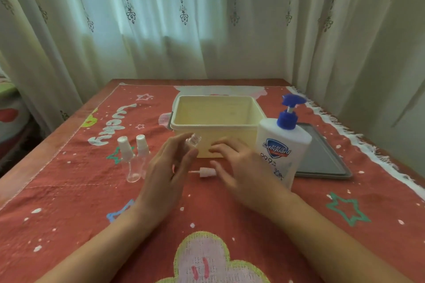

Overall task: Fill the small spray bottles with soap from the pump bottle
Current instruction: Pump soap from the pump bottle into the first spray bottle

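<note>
My left hand (171,167) holds a small clear spray bottle (192,140) upright between thumb and fingers; its neck has no cap on it. The bottle's white spray head (205,172) lies on the cloth between my hands. My right hand (239,167) hovers over the cloth just right of that head, fingers relaxed, holding nothing. The white pump bottle of soap (281,147) with a blue pump stands right of my right hand. Two more capped clear spray bottles (132,158) stand to the left.
A cream plastic bin (213,122) stands behind my hands. A grey tray (322,156) lies behind the pump bottle at the right. A red patterned cloth (92,213) covers the table. Curtains hang behind the table.
</note>
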`<move>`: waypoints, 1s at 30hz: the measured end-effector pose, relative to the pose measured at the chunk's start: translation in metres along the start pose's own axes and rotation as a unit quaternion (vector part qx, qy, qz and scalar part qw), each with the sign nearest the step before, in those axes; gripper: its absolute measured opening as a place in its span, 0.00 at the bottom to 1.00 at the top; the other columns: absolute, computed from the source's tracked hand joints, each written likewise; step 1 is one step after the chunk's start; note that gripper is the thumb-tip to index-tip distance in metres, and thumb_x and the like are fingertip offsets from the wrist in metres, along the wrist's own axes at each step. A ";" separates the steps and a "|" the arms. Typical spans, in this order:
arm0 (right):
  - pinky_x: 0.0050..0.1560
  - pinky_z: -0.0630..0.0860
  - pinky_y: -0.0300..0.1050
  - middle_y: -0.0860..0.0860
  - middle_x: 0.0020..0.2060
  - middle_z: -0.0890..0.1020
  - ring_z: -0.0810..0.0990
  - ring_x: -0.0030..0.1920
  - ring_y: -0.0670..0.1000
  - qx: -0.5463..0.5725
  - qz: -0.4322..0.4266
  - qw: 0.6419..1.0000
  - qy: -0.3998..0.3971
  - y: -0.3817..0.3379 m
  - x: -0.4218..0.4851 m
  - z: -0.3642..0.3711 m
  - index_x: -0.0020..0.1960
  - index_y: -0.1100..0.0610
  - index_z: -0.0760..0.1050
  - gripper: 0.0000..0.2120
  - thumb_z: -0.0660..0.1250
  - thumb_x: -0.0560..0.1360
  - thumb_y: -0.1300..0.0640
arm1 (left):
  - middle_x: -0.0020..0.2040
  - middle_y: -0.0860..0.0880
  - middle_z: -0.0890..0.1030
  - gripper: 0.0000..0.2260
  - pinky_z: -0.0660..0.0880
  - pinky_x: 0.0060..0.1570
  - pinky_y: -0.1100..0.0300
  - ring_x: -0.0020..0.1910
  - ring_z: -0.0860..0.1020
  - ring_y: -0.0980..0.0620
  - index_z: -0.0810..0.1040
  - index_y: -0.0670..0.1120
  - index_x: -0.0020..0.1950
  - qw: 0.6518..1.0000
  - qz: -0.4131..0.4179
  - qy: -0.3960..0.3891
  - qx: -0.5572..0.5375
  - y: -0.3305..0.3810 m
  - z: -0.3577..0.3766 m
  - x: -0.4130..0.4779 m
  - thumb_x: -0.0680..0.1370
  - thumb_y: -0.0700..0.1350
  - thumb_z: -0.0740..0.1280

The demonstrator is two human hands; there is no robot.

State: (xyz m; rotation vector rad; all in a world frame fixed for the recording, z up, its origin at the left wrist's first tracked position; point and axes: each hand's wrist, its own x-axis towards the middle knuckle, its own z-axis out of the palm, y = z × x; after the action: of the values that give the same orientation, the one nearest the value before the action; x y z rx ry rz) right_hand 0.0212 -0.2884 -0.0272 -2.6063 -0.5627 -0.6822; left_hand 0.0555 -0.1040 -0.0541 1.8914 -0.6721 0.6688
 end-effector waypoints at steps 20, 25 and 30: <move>0.45 0.76 0.47 0.49 0.36 0.83 0.81 0.38 0.49 0.465 0.228 0.853 0.061 0.061 0.029 -0.102 0.43 0.53 0.80 0.15 0.63 0.77 0.43 | 0.43 0.54 0.79 0.08 0.76 0.39 0.58 0.38 0.77 0.55 0.74 0.55 0.56 0.979 -0.059 0.066 -0.185 0.097 0.111 0.037 0.80 0.55 0.66; 0.41 0.78 0.44 0.48 0.30 0.82 0.80 0.32 0.47 0.509 0.237 0.824 0.073 0.048 0.023 -0.106 0.32 0.49 0.81 0.18 0.62 0.67 0.37 | 0.44 0.54 0.79 0.07 0.73 0.39 0.66 0.39 0.77 0.57 0.73 0.53 0.55 0.975 -0.055 0.062 -0.204 0.104 0.108 0.035 0.80 0.52 0.65; 0.33 0.76 0.38 0.47 0.29 0.80 0.78 0.30 0.46 0.512 0.247 0.819 0.085 0.048 0.026 -0.100 0.42 0.55 0.76 0.13 0.63 0.79 0.48 | 0.44 0.52 0.77 0.07 0.74 0.38 0.61 0.39 0.76 0.53 0.71 0.53 0.56 0.979 -0.038 0.060 -0.191 0.109 0.106 0.034 0.80 0.52 0.64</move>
State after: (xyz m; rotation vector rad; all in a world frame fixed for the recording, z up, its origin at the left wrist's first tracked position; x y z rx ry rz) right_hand 0.0266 -0.3669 0.0542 -1.5312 -0.0953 -0.2831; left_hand 0.0193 -0.2464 -0.0028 1.5022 -0.5998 0.5558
